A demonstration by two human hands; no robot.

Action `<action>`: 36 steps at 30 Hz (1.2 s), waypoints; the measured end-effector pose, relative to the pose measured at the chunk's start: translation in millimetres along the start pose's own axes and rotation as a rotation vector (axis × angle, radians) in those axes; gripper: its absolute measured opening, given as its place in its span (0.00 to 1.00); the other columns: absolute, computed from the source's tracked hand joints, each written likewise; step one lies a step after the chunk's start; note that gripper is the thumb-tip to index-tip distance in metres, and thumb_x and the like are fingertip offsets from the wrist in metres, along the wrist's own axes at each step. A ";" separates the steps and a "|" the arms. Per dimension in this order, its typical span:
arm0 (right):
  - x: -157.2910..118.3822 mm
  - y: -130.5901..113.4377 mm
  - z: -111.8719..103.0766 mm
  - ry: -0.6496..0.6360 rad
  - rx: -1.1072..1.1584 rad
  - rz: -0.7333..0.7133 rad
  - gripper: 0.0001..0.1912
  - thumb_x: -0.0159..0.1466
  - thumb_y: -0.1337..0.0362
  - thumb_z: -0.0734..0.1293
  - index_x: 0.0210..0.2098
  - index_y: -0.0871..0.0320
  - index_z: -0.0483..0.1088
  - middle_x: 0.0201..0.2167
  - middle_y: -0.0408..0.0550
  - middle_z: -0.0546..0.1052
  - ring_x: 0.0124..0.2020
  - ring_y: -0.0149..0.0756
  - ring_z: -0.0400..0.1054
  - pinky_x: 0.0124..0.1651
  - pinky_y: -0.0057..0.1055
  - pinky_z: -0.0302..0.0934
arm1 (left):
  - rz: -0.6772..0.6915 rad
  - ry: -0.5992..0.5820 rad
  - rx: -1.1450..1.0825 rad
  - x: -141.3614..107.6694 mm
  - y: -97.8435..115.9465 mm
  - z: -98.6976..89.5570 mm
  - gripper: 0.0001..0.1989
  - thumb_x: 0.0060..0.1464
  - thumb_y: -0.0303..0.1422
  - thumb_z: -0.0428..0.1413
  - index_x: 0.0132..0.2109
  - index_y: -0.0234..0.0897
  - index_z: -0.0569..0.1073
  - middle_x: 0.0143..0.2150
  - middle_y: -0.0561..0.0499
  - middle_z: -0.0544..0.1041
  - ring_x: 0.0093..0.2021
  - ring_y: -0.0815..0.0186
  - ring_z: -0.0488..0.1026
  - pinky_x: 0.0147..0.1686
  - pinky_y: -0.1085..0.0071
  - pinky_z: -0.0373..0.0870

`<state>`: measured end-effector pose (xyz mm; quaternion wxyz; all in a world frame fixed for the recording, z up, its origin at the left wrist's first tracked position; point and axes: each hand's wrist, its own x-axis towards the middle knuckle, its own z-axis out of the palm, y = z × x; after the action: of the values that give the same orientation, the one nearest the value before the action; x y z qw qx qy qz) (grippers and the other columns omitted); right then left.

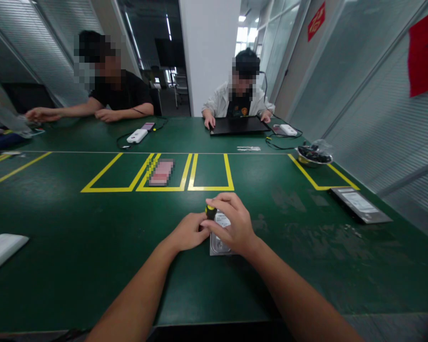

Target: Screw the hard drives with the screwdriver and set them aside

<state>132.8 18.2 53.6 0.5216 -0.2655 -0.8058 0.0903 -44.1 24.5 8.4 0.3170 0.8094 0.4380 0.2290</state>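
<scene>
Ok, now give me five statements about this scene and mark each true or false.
1. The right hand holds a yellow-and-black tool. True.
2. The left hand is far from the hard drive. False: the left hand is at the left edge of the hard drive.
3. The tabletop is red. False: the tabletop is green.
4. A seated person has both hands at a black panel. True.
5. The metal bowl is upside down. False: the metal bowl is upright.

Part office, part workshop, I'd say; slatted blinds (364, 90) line both sides; a chair (180, 84) shows through the dark doorway; two people (109, 97) sit across a long green bench (74, 270) marked with yellow tape (210, 189); a hard drive (220, 245) lies there, a black-and-yellow tool (210, 212) by it.
</scene>
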 end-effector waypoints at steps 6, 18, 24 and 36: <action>0.5 -1.6 -0.6 0.016 -0.036 0.002 0.21 0.62 0.64 0.67 0.55 0.53 0.66 0.41 0.50 0.72 0.42 0.38 0.67 0.44 0.40 0.66 | -0.004 0.023 0.006 -0.3 -1.7 2.1 0.05 0.54 0.30 0.52 0.33 0.34 0.72 0.30 0.52 0.74 0.30 0.66 0.69 0.32 0.71 0.63; 3.6 -4.9 -2.8 -0.025 0.010 -0.010 0.24 0.64 0.71 0.62 0.58 0.52 0.62 0.51 0.50 0.74 0.51 0.39 0.68 0.52 0.42 0.64 | -0.004 0.030 0.029 0.0 -4.7 4.0 0.04 0.54 0.30 0.53 0.32 0.35 0.69 0.28 0.53 0.73 0.27 0.67 0.67 0.28 0.72 0.58; -0.4 -1.3 -0.3 0.024 -0.016 0.036 0.21 0.62 0.63 0.68 0.55 0.51 0.66 0.43 0.50 0.71 0.45 0.38 0.68 0.47 0.40 0.67 | -0.016 0.028 0.011 -0.3 -1.8 2.7 0.05 0.54 0.30 0.52 0.32 0.35 0.70 0.28 0.52 0.73 0.29 0.66 0.68 0.30 0.71 0.60; 3.3 -4.1 -2.6 -0.015 -0.017 -0.002 0.23 0.64 0.69 0.63 0.58 0.52 0.62 0.49 0.50 0.74 0.49 0.39 0.68 0.51 0.42 0.65 | 0.001 0.027 0.028 0.1 -4.5 3.7 0.03 0.53 0.29 0.53 0.32 0.35 0.69 0.27 0.54 0.73 0.28 0.68 0.67 0.28 0.72 0.58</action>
<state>132.7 16.1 59.1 0.5132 -0.2686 -0.8107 0.0850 -44.2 25.3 2.7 0.2995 0.8107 0.4453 0.2340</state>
